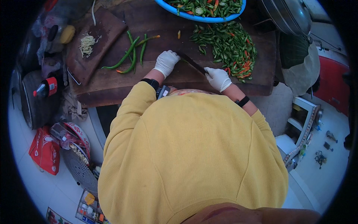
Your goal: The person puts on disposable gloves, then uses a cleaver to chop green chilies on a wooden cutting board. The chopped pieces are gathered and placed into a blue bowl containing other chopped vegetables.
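My right hand (218, 79), in a white glove, grips the handle end of a dark-bladed knife (193, 63) that slants across the wooden worktop (128, 92). At the blade's far end is my left hand (167, 63), also gloved, with its fingers bent; what lies under them is hidden. A thin green sliver (183, 59) shows beside the blade. Several whole long green chilli peppers (131, 54), some with orange ends, lie left of my left hand. Beyond my right hand spreads a heap of cut green and red chillies (233, 49). One small orange piece (179, 34) lies apart.
A blue-rimmed basin (201, 19) of cut chillies stands at the back. On the left, a smaller cutting board (96, 46) bears pale shreds (88, 44). A yellow sponge (67, 34) and cola bottle (46, 87) are beyond it. A metal pot (291, 16) stands back right.
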### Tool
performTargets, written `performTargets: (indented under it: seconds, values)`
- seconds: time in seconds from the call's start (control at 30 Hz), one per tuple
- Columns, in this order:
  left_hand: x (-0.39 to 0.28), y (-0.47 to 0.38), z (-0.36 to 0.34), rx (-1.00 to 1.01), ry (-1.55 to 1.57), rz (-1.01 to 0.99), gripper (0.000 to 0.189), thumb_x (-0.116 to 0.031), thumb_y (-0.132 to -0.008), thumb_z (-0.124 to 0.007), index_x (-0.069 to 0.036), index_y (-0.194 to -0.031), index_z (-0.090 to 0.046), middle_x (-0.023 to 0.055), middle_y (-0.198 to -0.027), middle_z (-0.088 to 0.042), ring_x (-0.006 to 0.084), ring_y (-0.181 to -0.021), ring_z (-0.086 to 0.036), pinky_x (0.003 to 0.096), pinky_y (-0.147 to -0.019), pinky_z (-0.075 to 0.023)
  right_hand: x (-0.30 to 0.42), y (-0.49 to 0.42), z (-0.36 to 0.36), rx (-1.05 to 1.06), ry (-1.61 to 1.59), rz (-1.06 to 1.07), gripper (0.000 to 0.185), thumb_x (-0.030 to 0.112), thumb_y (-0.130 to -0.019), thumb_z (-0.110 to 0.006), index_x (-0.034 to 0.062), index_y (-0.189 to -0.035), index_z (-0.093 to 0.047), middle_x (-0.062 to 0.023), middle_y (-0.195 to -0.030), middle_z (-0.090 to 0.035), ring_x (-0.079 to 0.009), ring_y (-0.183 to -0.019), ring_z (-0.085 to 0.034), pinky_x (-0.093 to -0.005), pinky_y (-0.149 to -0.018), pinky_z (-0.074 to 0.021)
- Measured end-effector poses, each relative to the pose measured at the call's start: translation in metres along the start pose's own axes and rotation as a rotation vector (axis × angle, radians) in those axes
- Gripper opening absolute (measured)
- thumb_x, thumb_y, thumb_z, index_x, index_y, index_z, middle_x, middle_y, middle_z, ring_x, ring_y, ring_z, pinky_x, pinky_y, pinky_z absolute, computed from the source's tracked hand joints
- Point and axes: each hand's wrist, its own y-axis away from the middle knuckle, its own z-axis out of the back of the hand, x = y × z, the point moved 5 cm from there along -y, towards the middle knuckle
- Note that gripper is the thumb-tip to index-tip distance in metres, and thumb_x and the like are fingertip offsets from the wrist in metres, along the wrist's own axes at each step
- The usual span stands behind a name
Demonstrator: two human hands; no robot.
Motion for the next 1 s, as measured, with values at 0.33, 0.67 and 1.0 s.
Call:
performTargets:
  seconds: [0.33,0.67,1.0]
  values:
    - [0.000,0.001,0.001,0.014,0.023,0.041,0.014,-0.017,-0.086,-0.063,-0.018,-0.094,-0.075,0.0077,-0.087,-0.068,0.0274,-0.082,-0.067,0.0394,-0.068,-0.0572,0.007,0.000,0.001,0.003,-0.007,-0.027,0.026,0.024,-0.092,-0.058,0.0143,-0.115,-0.066,-0.0187,-0.085,-0.071,-0.0391,-0.078,-0.068,-0.0523,-0.070,-0.0539]
    - [0.000,0.002,-0.004,-0.037,0.095,0.012,0.016,-0.015,-0.084,-0.062,-0.017,-0.094,-0.074,0.0086,-0.088,-0.068,0.0285,-0.083,-0.067,0.0403,-0.069,-0.0573,0.008,-0.007,-0.005,0.057,-0.054,-0.061,0.026,0.024,-0.092,-0.057,0.0115,-0.113,-0.066,-0.0208,-0.085,-0.070,-0.0414,-0.079,-0.068,-0.0537,-0.072,-0.0535]
    - [-0.016,0.004,-0.004,0.088,0.070,-0.131,0.014,-0.013,-0.082,-0.064,-0.016,-0.092,-0.073,0.0060,-0.090,-0.069,0.0274,-0.086,-0.065,0.0399,-0.073,-0.0551,0.009,-0.042,-0.016,-0.122,-0.262,-0.218,0.031,0.026,-0.092,-0.057,0.0076,-0.115,-0.067,-0.0243,-0.091,-0.070,-0.0434,-0.086,-0.067,-0.0532,-0.079,-0.0529]
